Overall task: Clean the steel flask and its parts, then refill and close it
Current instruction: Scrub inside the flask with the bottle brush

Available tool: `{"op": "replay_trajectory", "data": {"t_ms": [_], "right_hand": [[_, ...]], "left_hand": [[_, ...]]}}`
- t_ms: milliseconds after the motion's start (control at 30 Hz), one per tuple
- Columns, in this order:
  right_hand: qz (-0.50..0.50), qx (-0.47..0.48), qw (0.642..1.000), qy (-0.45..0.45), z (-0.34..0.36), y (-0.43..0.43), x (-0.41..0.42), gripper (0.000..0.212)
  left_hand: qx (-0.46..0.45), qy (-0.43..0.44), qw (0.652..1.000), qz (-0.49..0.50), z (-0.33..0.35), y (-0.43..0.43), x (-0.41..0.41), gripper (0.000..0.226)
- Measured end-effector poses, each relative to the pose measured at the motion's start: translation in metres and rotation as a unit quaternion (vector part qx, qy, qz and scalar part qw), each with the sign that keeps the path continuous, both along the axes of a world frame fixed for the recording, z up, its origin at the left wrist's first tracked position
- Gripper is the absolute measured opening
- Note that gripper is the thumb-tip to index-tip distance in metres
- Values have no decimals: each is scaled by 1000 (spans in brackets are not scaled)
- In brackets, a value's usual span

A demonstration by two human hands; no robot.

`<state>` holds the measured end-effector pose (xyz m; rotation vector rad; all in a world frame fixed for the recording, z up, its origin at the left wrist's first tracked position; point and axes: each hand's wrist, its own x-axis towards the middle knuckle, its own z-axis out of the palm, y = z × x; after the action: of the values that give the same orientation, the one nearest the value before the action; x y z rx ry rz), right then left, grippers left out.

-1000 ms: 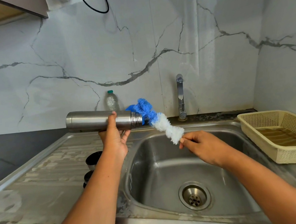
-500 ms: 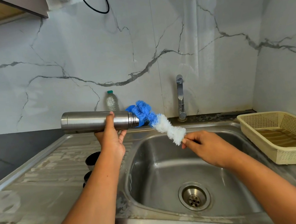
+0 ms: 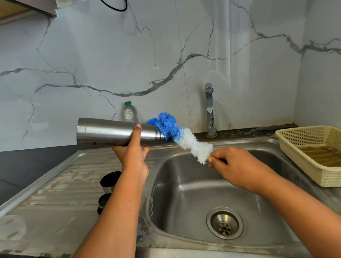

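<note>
One steel sink (image 3: 189, 197), marble wall (image 3: 101, 53) w/ tap (image 3: 210, 108), L hand (image 3: 133, 153) grips flask (image 3: 110, 131), R hand (image 3: 233, 165) pinches brush (image 3: 184, 138)

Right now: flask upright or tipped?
Tipped, nearly horizontal: the left hand grips the steel flask with its open mouth pointing right, toward the bottle brush held by the right hand.

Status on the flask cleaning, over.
Left grip holds steel flask sideways, mouth toward sink. Right grip pinches brush by its white end, blue bristles at flask mouth. Nothing in the way.
</note>
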<state>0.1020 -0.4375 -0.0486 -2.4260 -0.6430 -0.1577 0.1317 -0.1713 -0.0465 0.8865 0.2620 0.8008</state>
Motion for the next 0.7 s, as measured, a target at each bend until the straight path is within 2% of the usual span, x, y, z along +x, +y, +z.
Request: {"op": "replay_trajectory", "data": {"t_ms": [133,233,400,533,700], "right_hand": [[-13,-16,1000,7,-2,0,-2,30],[-10,-14,1000,5,0,-2,-6,30],[-18,-18,1000,-4,0,9,-5,34],[-16,-24,1000,-3,2,-2,-9,32],[-8,-13,1000,-4,3,17,-15,36]], "left_hand": [[4,-3,1000,8,1,-4,-3,71],[-10,-5,1000,23,6,-2,-6,73],[42,12,999,-3,0,-10,-8,83],[35,-1,999,25,6,-4,-8,79],[41,8,999,20,2,-13,-9,85]]}}
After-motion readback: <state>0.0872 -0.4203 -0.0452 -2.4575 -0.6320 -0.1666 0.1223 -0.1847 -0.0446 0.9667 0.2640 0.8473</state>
